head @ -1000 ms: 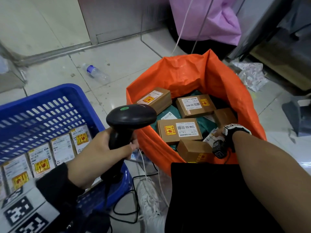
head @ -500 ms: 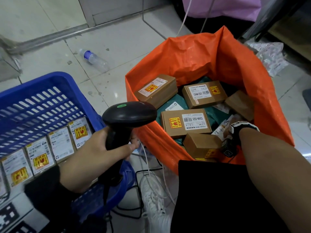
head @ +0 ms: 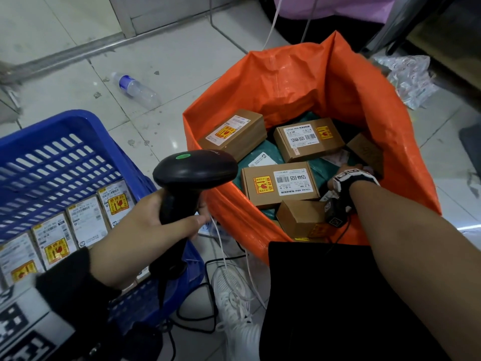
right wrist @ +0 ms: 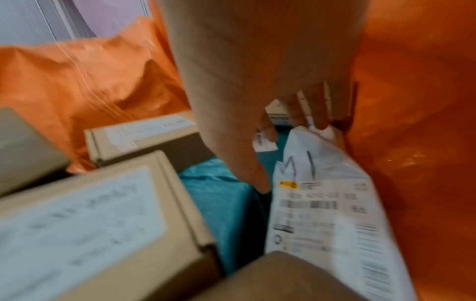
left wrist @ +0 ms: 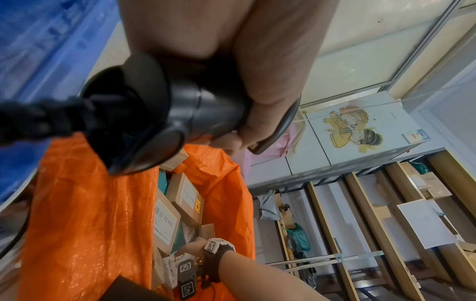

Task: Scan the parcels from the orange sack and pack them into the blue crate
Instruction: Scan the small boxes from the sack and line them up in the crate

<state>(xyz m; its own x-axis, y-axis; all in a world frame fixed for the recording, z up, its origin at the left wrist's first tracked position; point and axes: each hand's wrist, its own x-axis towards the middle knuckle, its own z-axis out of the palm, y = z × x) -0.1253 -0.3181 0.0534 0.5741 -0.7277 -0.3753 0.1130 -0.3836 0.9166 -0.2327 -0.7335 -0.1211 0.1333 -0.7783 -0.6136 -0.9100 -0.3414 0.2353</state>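
The orange sack [head: 286, 82] stands open on the floor, holding several brown cardboard parcels [head: 279, 183] and teal bags [right wrist: 224, 193]. My right hand [right wrist: 291, 154] reaches into its right side, fingers curled over the top edge of a white labelled mailer parcel [right wrist: 322, 213], thumb beside it. In the head view my wrist strap hides most of that hand [head: 346, 173]. My left hand [head: 145, 220] grips the handle of a black barcode scanner [head: 195, 168], held over the gap between sack and blue crate [head: 65, 126]. Several labelled parcels [head: 86, 222] stand in a row in the crate.
A clear plastic bottle [head: 138, 88] lies on the tiled floor behind the crate. Black and white cables [head: 208, 295] trail by my white shoe [head: 234, 308]. Crumpled plastic wrapping [head: 408, 76] lies right of the sack. Wooden shelves [left wrist: 373, 203] stand beyond.
My right hand has pushed further into the sack's right side, onto the white mailer. The left hand keeps the scanner in about the same place.
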